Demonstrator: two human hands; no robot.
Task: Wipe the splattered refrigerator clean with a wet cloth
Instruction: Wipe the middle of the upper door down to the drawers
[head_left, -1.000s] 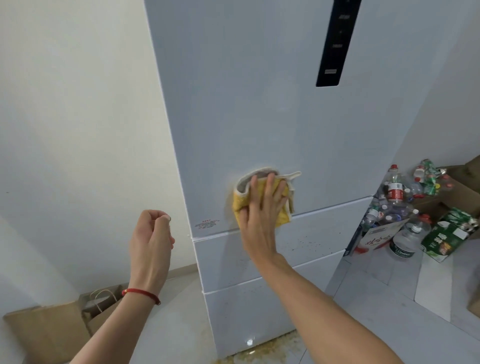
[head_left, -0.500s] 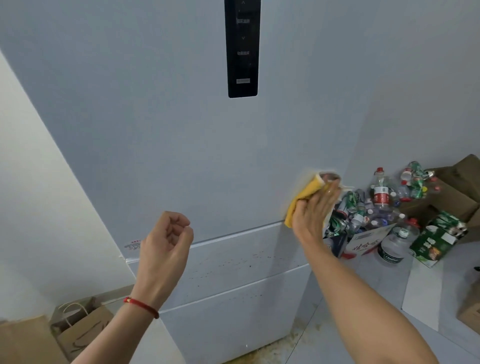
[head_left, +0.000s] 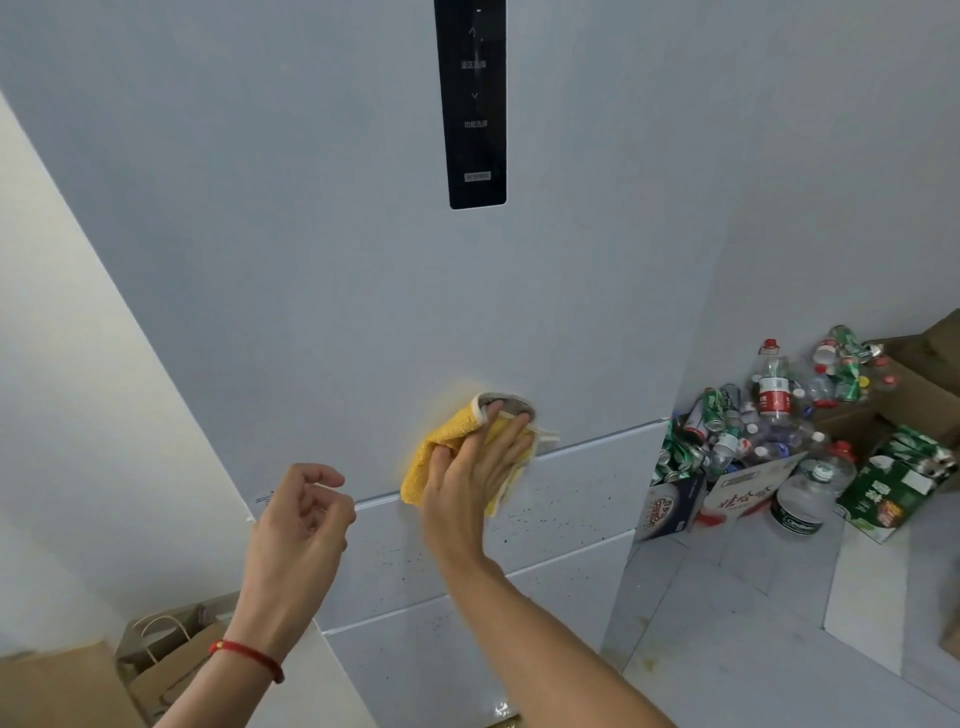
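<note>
A pale grey refrigerator (head_left: 322, 270) fills the view, with a black control panel (head_left: 475, 104) high on its upper door. My right hand (head_left: 475, 478) presses a yellow cloth (head_left: 441, 457) flat against the bottom edge of the upper door, fingers straight. Small dark specks dot the drawer front (head_left: 571, 499) below the cloth. My left hand (head_left: 298, 525) hovers in the air to the left, fingers loosely curled, holding nothing. A red string circles its wrist.
A heap of empty bottles and cans (head_left: 753, 421) in cardboard boxes sits on the floor at right, beside a green carton (head_left: 893, 478). Brown paper bags (head_left: 166, 660) stand at lower left against a white wall (head_left: 62, 364). Yellowish spill marks the floor under the fridge (head_left: 506, 719).
My right hand swept the cloth from the door's left side to its right edge, then back toward the middle. The camera view shifted right and closer. My left hand stayed raised and empty.
</note>
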